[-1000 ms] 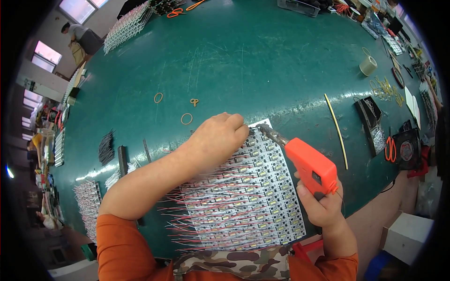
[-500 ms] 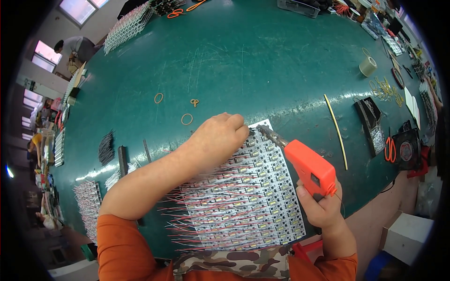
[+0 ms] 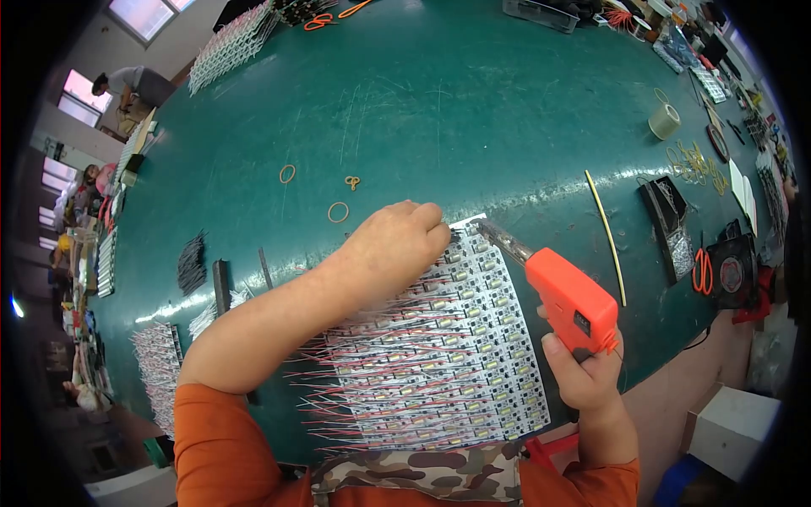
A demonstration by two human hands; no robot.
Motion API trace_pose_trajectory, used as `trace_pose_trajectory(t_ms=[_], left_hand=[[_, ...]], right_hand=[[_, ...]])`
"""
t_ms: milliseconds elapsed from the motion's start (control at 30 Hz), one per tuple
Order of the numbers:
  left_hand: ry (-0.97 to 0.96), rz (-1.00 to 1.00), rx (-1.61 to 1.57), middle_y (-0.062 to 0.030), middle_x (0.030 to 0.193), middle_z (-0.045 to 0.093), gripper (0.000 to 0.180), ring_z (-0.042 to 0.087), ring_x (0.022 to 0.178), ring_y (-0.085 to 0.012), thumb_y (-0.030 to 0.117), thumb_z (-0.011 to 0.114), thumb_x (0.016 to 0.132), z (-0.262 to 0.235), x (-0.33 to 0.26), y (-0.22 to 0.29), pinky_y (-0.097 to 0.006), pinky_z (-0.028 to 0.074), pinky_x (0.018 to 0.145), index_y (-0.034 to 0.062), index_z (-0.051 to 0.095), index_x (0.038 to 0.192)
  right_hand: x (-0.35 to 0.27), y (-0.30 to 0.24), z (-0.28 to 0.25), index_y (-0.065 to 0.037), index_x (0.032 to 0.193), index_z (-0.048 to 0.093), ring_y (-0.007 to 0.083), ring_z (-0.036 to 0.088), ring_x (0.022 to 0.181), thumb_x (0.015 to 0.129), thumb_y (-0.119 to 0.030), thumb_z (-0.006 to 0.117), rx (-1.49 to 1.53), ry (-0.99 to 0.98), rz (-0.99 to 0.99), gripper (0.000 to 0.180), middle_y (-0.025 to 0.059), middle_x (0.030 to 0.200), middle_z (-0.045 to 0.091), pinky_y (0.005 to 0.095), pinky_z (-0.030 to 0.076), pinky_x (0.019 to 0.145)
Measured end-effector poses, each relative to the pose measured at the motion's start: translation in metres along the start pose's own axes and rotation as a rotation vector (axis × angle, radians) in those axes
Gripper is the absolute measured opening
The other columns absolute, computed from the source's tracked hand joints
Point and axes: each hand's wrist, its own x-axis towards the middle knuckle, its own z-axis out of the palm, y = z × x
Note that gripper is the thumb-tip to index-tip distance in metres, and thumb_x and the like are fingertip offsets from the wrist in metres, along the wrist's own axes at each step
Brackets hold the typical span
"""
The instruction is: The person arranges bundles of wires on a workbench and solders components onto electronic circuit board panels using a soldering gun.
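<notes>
Toward the worktop's (image 3: 473, 110) six o'clock, the circuit-board panel (image 3: 504, 338) seems largely wired, perhaps its twelve-o'clock end remaining, as the right hand (image 3: 589, 369) grips a soldering gun (image 3: 572, 296) near the left hand (image 3: 399, 243) (its hold hidden, cannot tell).

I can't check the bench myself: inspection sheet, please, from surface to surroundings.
Surface: green tabletop, scratched.
Job's things: white circuit-board panel; orange tool, metal tip at the panel's far end.
Clutter: rubber bands, yellow stick, spool.
Hands: left hand over the panel, fingertips hidden; right hand grips the orange tool.
Cables: thin red and white wires across the panel.
Surroundings: another person, far left; white box, lower right.
</notes>
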Motion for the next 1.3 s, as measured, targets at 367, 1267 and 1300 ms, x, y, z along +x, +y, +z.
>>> trace_pose_trajectory(t_ms=[367, 1267, 1300], left_hand=[[0.100, -0.063, -0.037, -0.0142, 0.095, 0.058, 0.023, 0.061, 0.091, -0.0333, 0.005, 0.058, 0.079, 0.003, -0.001, 0.006, -0.044, 0.053, 0.077, -0.0001, 0.062, 0.102], [0.236, 0.040, -0.003, -0.0110, 0.089, 0.058, 0.018, 0.062, 0.094, -0.0293, 0.009, 0.059, 0.078, 0.010, -0.005, 0.018, -0.056, 0.046, 0.102, 0.0027, 0.064, 0.094], [0.237, 0.040, -0.002, -0.0110, 0.089, 0.058, 0.018, 0.062, 0.094, -0.0293, 0.009, 0.059, 0.078, 0.010, -0.004, 0.018, -0.056, 0.046, 0.102, 0.0027, 0.064, 0.094]], right_hand=[[-0.002, 0.001, -0.003, 0.007, 0.127, 0.056, 0.0235, 0.065, 0.108, 0.084, 0.001, 0.063, 0.026, -0.029, -0.021, 0.045, 0.0175, 0.116, 0.068, 0.0349, 0.049, 0.097], [-0.017, -0.002, 0.000, 0.006, 0.119, 0.060, 0.0176, 0.066, 0.094, 0.083, 0.001, 0.063, 0.110, 0.031, 0.011, 0.036, 0.0125, 0.106, 0.069, 0.0314, 0.051, 0.087], [-0.018, -0.002, -0.001, 0.006, 0.119, 0.060, 0.0176, 0.066, 0.094, 0.083, 0.001, 0.063, 0.110, 0.031, 0.010, 0.036, 0.0125, 0.106, 0.069, 0.0314, 0.051, 0.087]])
